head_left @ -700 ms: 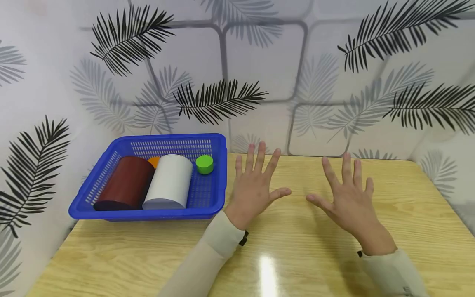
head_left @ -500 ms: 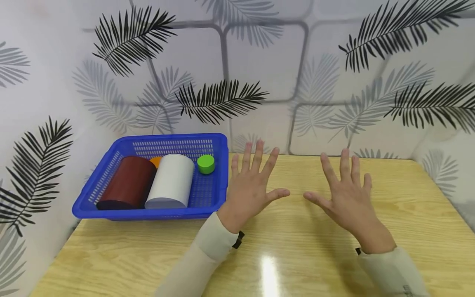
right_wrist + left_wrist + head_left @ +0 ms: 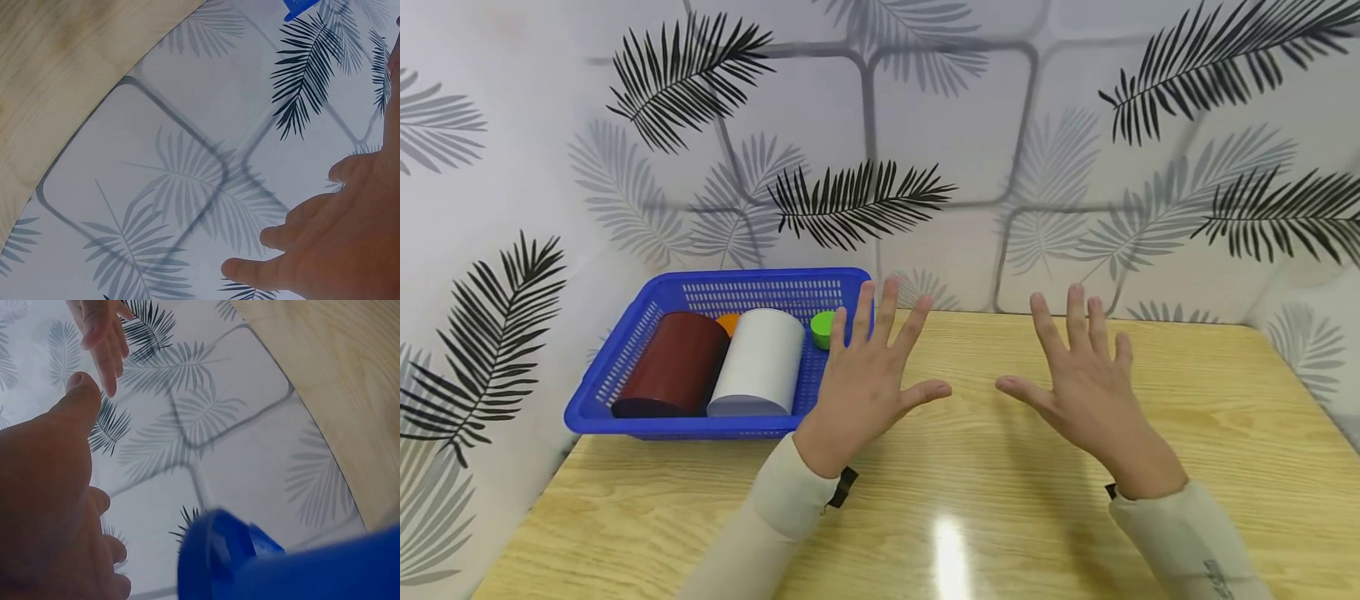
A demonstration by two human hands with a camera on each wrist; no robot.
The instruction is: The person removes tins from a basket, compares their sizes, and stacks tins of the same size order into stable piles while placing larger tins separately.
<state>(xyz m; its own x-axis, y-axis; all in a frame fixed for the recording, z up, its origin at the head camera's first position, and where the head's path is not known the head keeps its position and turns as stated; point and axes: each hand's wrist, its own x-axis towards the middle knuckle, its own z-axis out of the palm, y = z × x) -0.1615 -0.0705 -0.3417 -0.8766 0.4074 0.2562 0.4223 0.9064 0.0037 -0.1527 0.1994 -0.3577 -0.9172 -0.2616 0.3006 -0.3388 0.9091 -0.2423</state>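
My left hand (image 3: 867, 385), fingers spread, hovers at the right edge of a blue plastic basket (image 3: 700, 427) and covers part of its rim in the head view. Further right, my right hand (image 3: 1086, 392) is held over the table with its fingers spread too. Neither hand holds anything. Inside the basket a dark red cylinder (image 3: 673, 367) and a white cylinder (image 3: 760, 362) lie side by side. Behind them an orange thing (image 3: 728, 322) is mostly hidden. A small green cup-like piece (image 3: 822, 329) sits near the right wall, partly behind my left fingers.
The light wooden table (image 3: 1000, 517) carries the basket at its left. A wall covering with a leaf pattern (image 3: 940, 117) rises along the table's back edge. In the left wrist view the basket's blue rim (image 3: 200, 556) is close by.
Both hands have shifted left in the head view, the left one farther, now overlapping the basket's right side. The basket appears slightly more to the right as the view turns.
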